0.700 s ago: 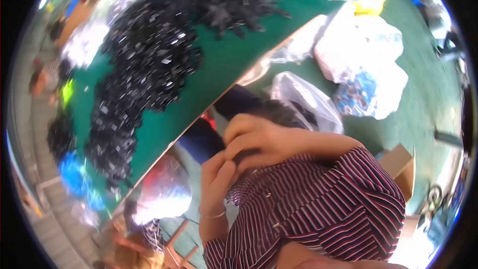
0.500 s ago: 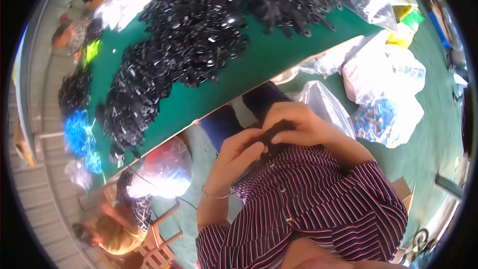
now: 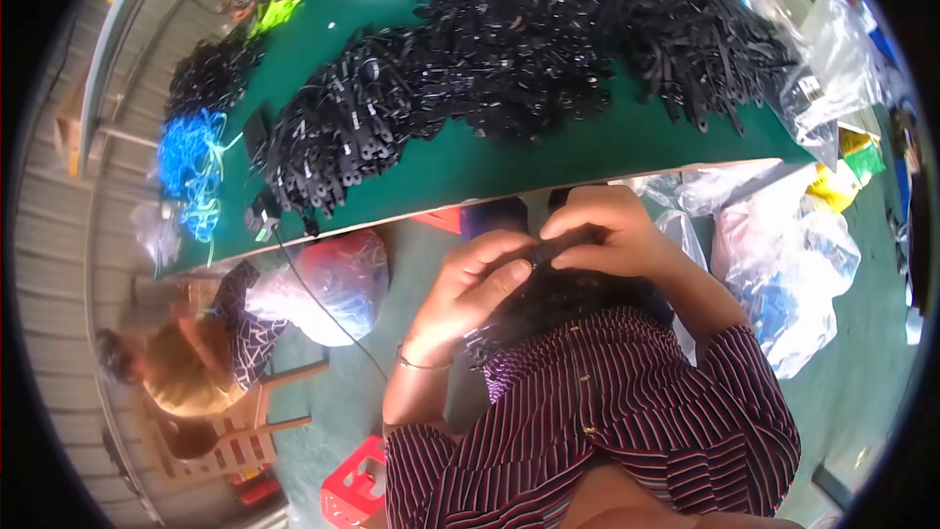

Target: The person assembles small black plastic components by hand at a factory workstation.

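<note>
My left hand [image 3: 472, 286] and my right hand [image 3: 615, 235] meet in front of my waist. Fingers and thumbs of both pinch a small black strap-like piece [image 3: 541, 254], whose exact kind is too blurred to make out. Below them, a heap of black pieces [image 3: 578, 296] lies across my lap. Beyond my hands stands a green-topped table [image 3: 460, 159]. Long heaps of flat black straps cover it: a left heap [image 3: 338, 132] with holes in some strap ends, a middle heap [image 3: 519, 44] with shiny bits, and a right heap [image 3: 690, 34].
Blue cords [image 3: 191, 162] lie at the table's left end, near a small black box [image 3: 261, 217] with a cable. Filled plastic bags [image 3: 783, 264] stand at the right, another bag [image 3: 328, 284] at the left. A seated person [image 3: 191, 362] and a red stool [image 3: 354, 485] are lower left.
The view has turned, so the table edge looks more level and the red stool has come into sight. Both hands stay together at the black piece.
</note>
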{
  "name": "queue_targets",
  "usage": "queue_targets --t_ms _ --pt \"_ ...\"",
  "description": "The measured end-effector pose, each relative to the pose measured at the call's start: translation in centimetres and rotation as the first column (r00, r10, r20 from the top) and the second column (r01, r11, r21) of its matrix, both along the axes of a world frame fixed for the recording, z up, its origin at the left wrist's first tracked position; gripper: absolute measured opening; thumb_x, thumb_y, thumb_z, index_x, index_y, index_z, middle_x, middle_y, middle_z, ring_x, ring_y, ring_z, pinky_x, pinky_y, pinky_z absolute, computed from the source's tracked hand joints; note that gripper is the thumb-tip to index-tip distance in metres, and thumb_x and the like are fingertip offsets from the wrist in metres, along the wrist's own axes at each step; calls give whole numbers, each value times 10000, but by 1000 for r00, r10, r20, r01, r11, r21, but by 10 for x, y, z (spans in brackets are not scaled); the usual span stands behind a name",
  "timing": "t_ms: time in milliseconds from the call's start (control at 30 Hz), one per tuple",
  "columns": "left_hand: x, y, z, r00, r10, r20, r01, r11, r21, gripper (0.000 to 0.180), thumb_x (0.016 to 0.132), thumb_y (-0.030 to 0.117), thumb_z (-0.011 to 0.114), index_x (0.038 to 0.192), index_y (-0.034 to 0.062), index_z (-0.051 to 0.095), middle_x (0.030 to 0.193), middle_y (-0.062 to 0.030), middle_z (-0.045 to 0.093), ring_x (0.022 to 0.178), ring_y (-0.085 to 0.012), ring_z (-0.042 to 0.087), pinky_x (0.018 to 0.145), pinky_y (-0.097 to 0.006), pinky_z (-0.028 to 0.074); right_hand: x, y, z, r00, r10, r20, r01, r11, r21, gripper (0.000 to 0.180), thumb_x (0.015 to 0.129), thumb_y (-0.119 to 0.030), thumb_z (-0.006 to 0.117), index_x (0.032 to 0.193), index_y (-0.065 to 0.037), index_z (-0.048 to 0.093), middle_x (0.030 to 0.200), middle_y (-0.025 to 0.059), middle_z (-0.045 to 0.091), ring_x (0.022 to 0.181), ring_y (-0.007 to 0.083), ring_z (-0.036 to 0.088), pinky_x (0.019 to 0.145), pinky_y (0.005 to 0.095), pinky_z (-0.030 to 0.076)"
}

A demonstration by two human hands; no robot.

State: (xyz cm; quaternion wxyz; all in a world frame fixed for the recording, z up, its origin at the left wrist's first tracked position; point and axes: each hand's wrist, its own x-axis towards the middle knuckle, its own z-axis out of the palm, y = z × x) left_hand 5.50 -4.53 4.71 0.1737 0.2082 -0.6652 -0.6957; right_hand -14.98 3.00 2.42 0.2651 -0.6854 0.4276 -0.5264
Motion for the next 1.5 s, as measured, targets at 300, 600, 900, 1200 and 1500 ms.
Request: queue_targets --t_ms 300,600,900,1200,1500 --pt "27 -6 0 993 81 -81 -81 997 8 158 864 64 570 1000 -18 575 904 -9 566 808 -75 510 705 -207 421 18 -21 15 996 54 -67 -60 994 -89 273 657 -106 752 898 -49 638 751 63 608 666 206 578 594 301 434" --pt "25 -9 -12 994 96 -49 -100 993 -67 171 890 153 555 944 -8 571 749 17 514 678 -57 455 600 -200 387 20 -20 13 995 31 -95 -39 995 -88 278 652 -123 758 894 -54 640 750 65 616 660 205 590 591 300 441" --pt "22 -11 -13 993 104 -61 -106 993 -42 195 894 171 549 950 -14 579 730 9 539 639 -60 454 588 -193 382 21 -21 8 996 1 -89 -8 997 -75 261 647 -119 757 878 -63 648 737 61 623 659 208 599 603 299 450" --pt "56 -1 -29 960 -4 280 92 949 -302 304 784 -18 616 1084 -11 569 938 -114 647 859 -140 614 748 -264 497 -26 33 13 934 -70 -350 94 994 53 252 692 -182 726 908 -101 625 769 63 598 689 254 588 605 333 461" --pt "113 19 -154 858 1 514 -16 1000 24 359 770 50 615 1116 38 518 693 -52 602 608 -112 571 578 -247 460 -13 84 -103 669 256 -698 225 825 518 331 746 -292 636 1008 -96 587 984 127 580 947 313 545 791 414 447"
